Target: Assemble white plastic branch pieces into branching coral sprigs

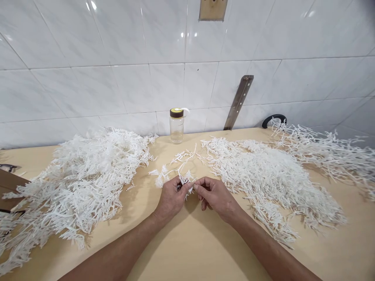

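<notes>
My left hand (pixel 172 197) is closed on a white branching plastic sprig (pixel 183 176), whose thin stem and tufted tips stick out beyond the fingers. Thumb and forefinger of my right hand (pixel 213 195) are pinched together at the same sprig, touching my left fingertips; the exact bit they grip is hidden. Just past the hands lie a loose white tuft (pixel 160 177) and a few thin twig-like pieces (pixel 183 157) on the table (pixel 193 249).
Heaps of white sprigs lie to the left (pixel 96 175) and right (pixel 272 175), with barer branches (pixel 331 150) farther right. Against the tiled wall stand a clear bottle (pixel 176 130) and a metal strip (pixel 238 103). A black curved handle (pixel 274 119) and a brown box (pixel 11 189) flank them.
</notes>
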{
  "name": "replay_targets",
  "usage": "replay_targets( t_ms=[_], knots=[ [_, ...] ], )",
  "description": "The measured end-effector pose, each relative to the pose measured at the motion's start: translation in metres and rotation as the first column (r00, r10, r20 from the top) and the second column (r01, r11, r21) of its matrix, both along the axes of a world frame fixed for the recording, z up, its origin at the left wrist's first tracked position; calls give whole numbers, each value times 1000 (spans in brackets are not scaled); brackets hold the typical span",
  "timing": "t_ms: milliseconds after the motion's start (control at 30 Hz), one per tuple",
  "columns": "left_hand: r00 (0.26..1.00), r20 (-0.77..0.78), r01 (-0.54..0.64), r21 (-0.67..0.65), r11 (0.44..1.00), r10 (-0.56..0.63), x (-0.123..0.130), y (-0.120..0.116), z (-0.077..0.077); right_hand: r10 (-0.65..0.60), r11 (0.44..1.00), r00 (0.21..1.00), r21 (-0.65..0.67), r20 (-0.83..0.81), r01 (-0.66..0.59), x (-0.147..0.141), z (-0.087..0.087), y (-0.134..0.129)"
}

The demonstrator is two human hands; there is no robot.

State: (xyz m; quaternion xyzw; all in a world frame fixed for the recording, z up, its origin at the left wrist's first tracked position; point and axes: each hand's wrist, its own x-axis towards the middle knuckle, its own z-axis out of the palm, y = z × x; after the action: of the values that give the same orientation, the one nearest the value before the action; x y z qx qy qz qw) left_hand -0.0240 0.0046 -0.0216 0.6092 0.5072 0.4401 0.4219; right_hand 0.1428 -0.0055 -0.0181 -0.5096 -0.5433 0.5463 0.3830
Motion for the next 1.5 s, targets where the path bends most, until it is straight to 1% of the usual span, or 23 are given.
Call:
replay_targets(
  t_ms=[133,267,367,500,567,633,667,733,800,833,867,900,933,967,1000,1033,1067,1100,1167,1200,1267,1367,1500],
  knots=[
    [1000,-16,18,19,1000,-18,0,-1,2,-5,1000,998,5,64,4,-3,4,-2],
    [998,-58,11,48,999,-8,0,-2,1,-17,1000,990,-6,140,18,-8,1,-2],
    [999,-44,-4,43,999,6,1,-4,0,-100,995,962,17,254,99,-11,1,0],
    [999,44,3,-8,1000,-3,3,-5,3,-262,965,895,121,360,234,3,11,4],
    [996,91,19,-67,998,-12,3,-5,5,-367,930,835,188,410,317,19,18,7],
    [993,120,21,-103,994,-9,3,-5,7,-507,862,726,296,465,412,39,22,13],
    [992,127,20,-113,993,-6,3,-5,7,-565,824,663,372,492,426,49,23,16],
    [990,140,20,-133,991,-1,3,-5,7,-656,752,530,524,538,400,65,22,21],
    [988,152,26,-151,988,-3,3,-6,8,-693,714,462,617,554,330,72,21,24],
    [988,156,29,-156,987,-5,3,-6,8,-699,704,454,644,552,301,72,21,24],
    [987,158,32,-157,987,-6,3,-6,8,-699,699,464,656,544,284,69,21,23],
    [988,157,34,-155,987,-9,3,-6,8,-683,710,498,644,534,284,65,22,20],
    [988,155,37,-151,988,-13,4,-6,8,-645,743,557,599,523,298,58,24,18],
    [988,152,39,-146,989,-17,4,-6,7,-584,791,638,526,502,311,51,24,14],
    [989,149,39,-135,990,-19,4,-6,7,-472,869,746,389,470,305,42,25,11],
    [990,142,37,-118,992,-20,4,-6,6,-341,935,849,239,404,261,33,24,7],
    [991,128,37,-97,995,-24,4,-6,5,-206,976,927,129,315,173,25,23,4],
    [994,109,35,-70,997,-27,4,-6,4,-94,995,965,54,246,83,18,21,1],
    [998,66,24,-14,1000,-23,5,-7,3,40,998,984,-46,175,-32,7,15,-2],
    [999,46,14,7,1000,-14,5,-7,3,83,994,985,-78,152,-72,5,12,-3],
    [1000,19,-7,17,1000,7,5,-8,3,124,987,986,-114,111,-112,2,8,-3],
    [1000,1,-20,-11,1000,20,5,-8,3,102,989,991,-115,81,-92,4,4,-2],
    [1000,12,-10,-18,1000,10,5,-9,4,49,996,989,-86,140,-37,3,7,-2]
  ],
)
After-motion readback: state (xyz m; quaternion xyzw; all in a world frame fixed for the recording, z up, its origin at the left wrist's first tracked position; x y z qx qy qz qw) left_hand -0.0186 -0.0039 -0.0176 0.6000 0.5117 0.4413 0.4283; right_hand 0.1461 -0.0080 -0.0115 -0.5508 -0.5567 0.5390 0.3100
